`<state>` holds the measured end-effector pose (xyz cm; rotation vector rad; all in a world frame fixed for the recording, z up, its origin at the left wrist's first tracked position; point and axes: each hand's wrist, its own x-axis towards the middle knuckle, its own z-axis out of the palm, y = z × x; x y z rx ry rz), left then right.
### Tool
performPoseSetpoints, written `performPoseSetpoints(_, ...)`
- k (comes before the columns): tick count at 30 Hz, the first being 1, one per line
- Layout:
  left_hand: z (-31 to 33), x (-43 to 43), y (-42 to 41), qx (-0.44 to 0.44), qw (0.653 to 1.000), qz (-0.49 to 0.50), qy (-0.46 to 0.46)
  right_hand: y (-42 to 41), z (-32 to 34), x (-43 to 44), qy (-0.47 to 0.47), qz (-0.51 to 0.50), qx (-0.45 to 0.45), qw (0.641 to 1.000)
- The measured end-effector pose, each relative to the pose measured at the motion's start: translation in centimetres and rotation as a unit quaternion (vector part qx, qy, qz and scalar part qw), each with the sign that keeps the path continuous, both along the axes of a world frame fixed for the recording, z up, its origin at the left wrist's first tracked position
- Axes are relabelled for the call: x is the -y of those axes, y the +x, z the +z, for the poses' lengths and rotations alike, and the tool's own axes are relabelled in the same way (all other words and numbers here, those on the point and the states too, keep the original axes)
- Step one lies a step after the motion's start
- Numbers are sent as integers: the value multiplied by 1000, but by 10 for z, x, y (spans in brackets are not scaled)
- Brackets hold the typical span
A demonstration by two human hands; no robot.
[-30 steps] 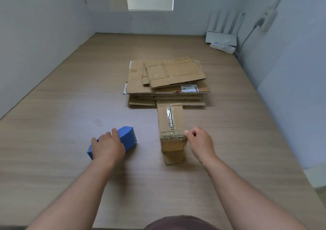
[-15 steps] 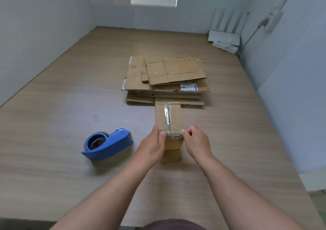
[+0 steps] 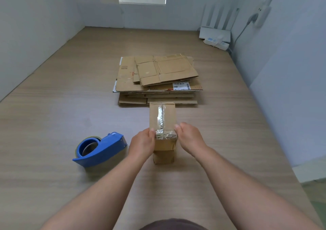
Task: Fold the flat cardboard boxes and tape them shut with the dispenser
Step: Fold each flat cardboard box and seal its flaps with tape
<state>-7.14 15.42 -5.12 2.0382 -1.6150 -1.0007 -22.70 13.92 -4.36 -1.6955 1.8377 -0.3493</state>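
Done: one box folded and taped.
Remaining: flat stack unfolded; dispenser lies idle.
Hands: left hand and right hand both grip the box.

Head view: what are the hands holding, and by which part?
Both hold the small taped box: left hand on its near left edge, right hand on its near right edge. The blue tape dispenser lies unheld.

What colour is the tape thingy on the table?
Blue: the tape dispenser, clearest in the head view.
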Motion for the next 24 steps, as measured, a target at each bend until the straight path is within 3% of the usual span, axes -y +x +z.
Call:
performPoseSetpoints(3, -2, -2, 7, 41, 997, -71, 7, -4, 4, -6, -3, 76, -71, 995)
performPoseSetpoints(7, 2, 1, 12, 190, 970, -150, -18, -5, 3, -6, -57, 136, -208, 967)
performPoseSetpoints(11, 6, 4, 18, 261, 941, -205, -66, -10, -3, -9, -104, 170, -225, 954)
performPoseSetpoints(18, 0, -5, 27, 118, 970, -208, -43, -13, -16, -24, -134, 140, -118, 974)
performPoseSetpoints(22, -2, -11, 16, 34, 994, -95, -48, -5, -17, -29, -132, 45, -87, 986)
performPoseSetpoints(24, -6, -14, 13, 50, 995, -44, -75, 1, -19, -32, -128, 12, -99, 987)
